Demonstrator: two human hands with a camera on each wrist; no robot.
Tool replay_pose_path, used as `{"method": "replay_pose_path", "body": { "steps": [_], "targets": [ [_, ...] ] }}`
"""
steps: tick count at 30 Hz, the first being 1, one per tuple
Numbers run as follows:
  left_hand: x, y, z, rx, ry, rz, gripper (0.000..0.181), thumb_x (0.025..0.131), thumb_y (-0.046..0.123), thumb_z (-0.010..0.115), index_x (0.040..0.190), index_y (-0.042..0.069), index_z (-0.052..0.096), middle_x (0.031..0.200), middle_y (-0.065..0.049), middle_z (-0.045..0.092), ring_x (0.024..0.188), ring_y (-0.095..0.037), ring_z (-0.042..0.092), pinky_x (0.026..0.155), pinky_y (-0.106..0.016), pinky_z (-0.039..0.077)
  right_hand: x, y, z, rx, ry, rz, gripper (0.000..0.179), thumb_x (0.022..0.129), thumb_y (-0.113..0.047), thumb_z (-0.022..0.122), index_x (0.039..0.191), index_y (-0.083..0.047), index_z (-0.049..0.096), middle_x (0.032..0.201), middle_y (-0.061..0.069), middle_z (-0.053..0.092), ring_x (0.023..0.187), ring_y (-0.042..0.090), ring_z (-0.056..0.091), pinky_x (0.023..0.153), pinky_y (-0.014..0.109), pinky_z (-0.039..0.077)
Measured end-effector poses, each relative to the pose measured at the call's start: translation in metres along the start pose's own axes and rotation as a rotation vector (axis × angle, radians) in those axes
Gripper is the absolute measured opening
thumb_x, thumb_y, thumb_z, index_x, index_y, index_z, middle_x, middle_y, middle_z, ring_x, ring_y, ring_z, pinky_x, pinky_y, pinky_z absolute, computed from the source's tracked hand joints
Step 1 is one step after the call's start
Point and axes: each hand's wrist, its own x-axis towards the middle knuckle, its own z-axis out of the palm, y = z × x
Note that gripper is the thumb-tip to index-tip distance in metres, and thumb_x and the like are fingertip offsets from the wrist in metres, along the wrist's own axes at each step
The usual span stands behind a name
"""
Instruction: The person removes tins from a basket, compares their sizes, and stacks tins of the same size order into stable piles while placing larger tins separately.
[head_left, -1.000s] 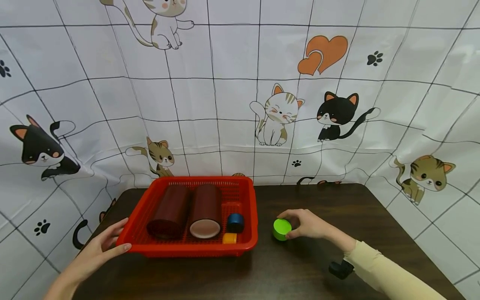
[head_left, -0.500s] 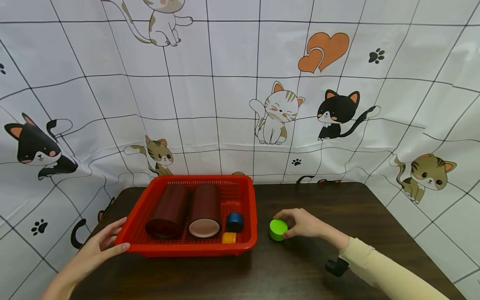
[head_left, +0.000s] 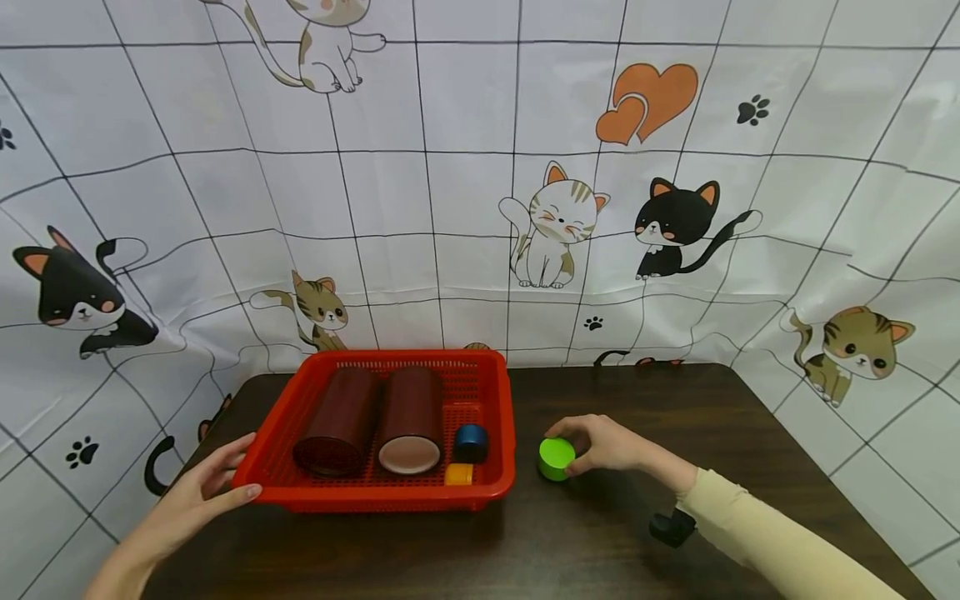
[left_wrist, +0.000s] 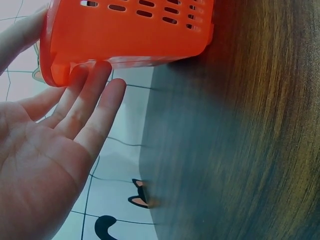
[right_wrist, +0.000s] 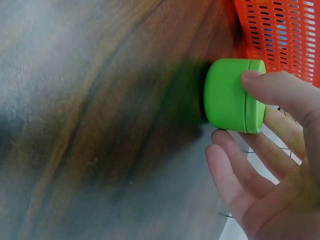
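Observation:
My left hand holds the left rim of a red plastic basket. In the left wrist view the thumb lies over the rim, and the fingertips are below it by the outer wall. To the basket's right, my right hand pinches a small round green lidded container between thumb and fingers. The right wrist view shows the seam of its lid, with the thumb across that seam. The green container is upright at the dark wood tabletop; whether its base touches the wood is hard to tell.
Inside the basket lie two dark red-brown cylinders, one left of the other, which has a pale end. A dark blue round container and a small yellow piece sit at the basket's right. A cat-print curtain hangs behind the table.
Over the past second my right hand has shifted slightly left with the green container, then stayed nearly still. My left hand keeps its place on the basket rim.

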Motion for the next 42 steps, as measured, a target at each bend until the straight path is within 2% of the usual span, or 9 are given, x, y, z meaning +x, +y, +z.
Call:
{"method": "replay_pose_path", "body": {
  "steps": [9,14,21,28,34,42],
  "targets": [
    [-0.001,-0.002,-0.001,-0.041,-0.013,0.027,0.068,0.098,0.008,0.058,0.154,-0.002,0.021,0.117,0.028,0.055,0.103,0.008,0.061,0.077,-0.018,0.049,0.008,-0.006,-0.009,-0.073,-0.089,-0.005,0.053,0.077,-0.009,0.079,0.127,-0.014,0.062,0.126,0.006,0.065,0.100,0.019,0.068,0.082,0.029,0.055],
    [-0.001,-0.002,-0.001,-0.041,-0.016,0.036,0.068,0.099,0.008,0.057,0.154,-0.002,0.020,0.118,0.027,0.055,0.103,0.008,0.060,0.078,-0.019,0.050,0.010,-0.007,-0.011,-0.059,-0.128,0.021,0.055,0.076,-0.004,0.077,0.127,-0.015,0.062,0.127,0.006,0.064,0.097,0.015,0.067,0.080,0.026,0.054],
    [0.000,-0.003,0.001,-0.041,-0.019,0.010,0.069,0.099,0.010,0.058,0.155,-0.001,0.019,0.117,0.028,0.054,0.103,0.009,0.060,0.078,-0.019,0.049,0.009,-0.007,-0.014,-0.024,-0.166,0.038,0.059,0.073,0.002,0.076,0.129,-0.008,0.061,0.127,0.007,0.064,0.084,0.010,0.064,0.072,0.024,0.053],
    [-0.001,-0.006,0.000,-0.052,-0.011,0.026,0.068,0.100,0.008,0.056,0.156,0.001,0.018,0.118,0.028,0.054,0.103,0.009,0.060,0.077,-0.018,0.049,0.011,-0.007,-0.018,0.014,-0.196,0.029,0.059,0.075,0.001,0.078,0.131,-0.007,0.061,0.130,0.010,0.063,0.083,0.009,0.067,0.074,0.024,0.054],
    [-0.001,-0.006,0.000,-0.036,-0.003,0.014,0.069,0.100,0.010,0.056,0.156,0.001,0.018,0.118,0.028,0.053,0.103,0.009,0.059,0.077,-0.018,0.049,0.013,-0.008,-0.020,0.034,-0.214,0.047,0.058,0.076,0.000,0.079,0.130,-0.008,0.061,0.131,0.015,0.060,0.079,0.008,0.066,0.073,0.024,0.054],
    [-0.001,-0.005,0.001,-0.035,0.001,0.014,0.069,0.099,0.010,0.057,0.155,-0.001,0.019,0.117,0.028,0.053,0.103,0.009,0.059,0.078,-0.018,0.049,0.014,-0.013,-0.023,0.022,-0.227,0.090,0.066,0.074,0.000,0.081,0.135,-0.007,0.057,0.133,0.017,0.059,0.087,0.013,0.068,0.075,0.027,0.055]
  ]
}}
